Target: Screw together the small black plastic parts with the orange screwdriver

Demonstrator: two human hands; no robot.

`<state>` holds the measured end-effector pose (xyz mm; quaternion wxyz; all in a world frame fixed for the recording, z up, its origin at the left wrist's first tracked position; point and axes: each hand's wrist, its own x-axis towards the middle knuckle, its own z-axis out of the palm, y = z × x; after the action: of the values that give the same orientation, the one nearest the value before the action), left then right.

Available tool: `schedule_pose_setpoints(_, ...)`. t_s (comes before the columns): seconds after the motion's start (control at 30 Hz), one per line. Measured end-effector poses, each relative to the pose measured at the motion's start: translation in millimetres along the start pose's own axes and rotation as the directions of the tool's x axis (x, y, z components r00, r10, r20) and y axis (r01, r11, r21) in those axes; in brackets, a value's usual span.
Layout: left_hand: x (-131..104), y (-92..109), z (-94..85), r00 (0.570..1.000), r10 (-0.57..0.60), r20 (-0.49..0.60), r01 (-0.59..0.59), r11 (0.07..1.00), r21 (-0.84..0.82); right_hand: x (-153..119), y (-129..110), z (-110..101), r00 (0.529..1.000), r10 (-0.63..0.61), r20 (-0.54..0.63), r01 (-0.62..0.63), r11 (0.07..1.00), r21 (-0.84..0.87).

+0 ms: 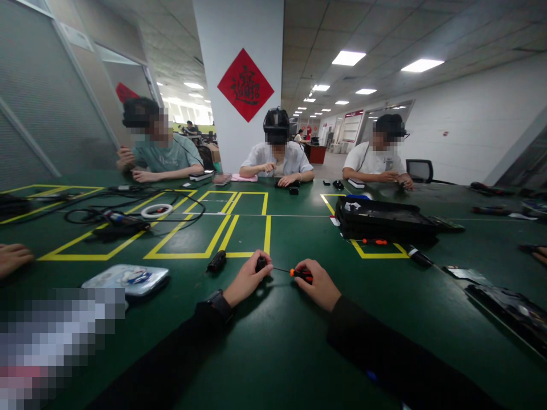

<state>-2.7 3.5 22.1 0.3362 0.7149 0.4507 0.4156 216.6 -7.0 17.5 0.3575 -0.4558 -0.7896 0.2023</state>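
Observation:
My right hand (315, 280) is closed around the black and orange handle of a screwdriver (300, 274). Its thin metal shaft points left, toward a small black part (261, 263) pinched in my left hand (251, 279). The shaft's tip reaches that black part or ends right beside it; I cannot tell whether it is seated in a screw. Both hands are low over the green table (273, 353). Just left of my left hand lies a short black cylindrical object (217, 261), apart from the fingers.
Yellow tape (171, 254) marks rectangles on the table. A black tool case (380, 216) stands at the right, with an orange-handled tool (375, 242) before it. Cables (128, 199) and a light blue case (128, 279) lie left. Several people sit opposite; another person's hand (15, 259) rests at far left.

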Motion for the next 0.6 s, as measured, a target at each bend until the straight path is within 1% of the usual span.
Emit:
schedule_pose_setpoints(0.13,0.0,-0.4,-0.6,1.0,0.006,0.003,-0.006,1.0,0.005,1.1,-1.3,-0.7,1.0,-0.017,0.013,0.018,1.0,-0.017)
schedule_pose_setpoints(0.23,-0.1,-0.9,-0.4,1.0,0.003,0.006,-0.003,1.0,0.004,0.8,-1.6,-1.0,1.0,-0.031,0.0,0.031,0.999,-0.021)
schedule_pose_setpoints(0.47,-0.4,1.3,-0.5,1.0,-0.004,0.012,0.004,1.0,0.009,0.6,-0.6,0.2,1.0,0.006,0.004,-0.006,1.0,-0.015)
schedule_pose_setpoints(0.6,-0.5,-0.5,-1.0,1.0,-0.002,0.015,0.002,1.0,-0.005,1.2,-1.1,-1.0,1.0,-0.018,0.005,0.018,1.0,-0.022)
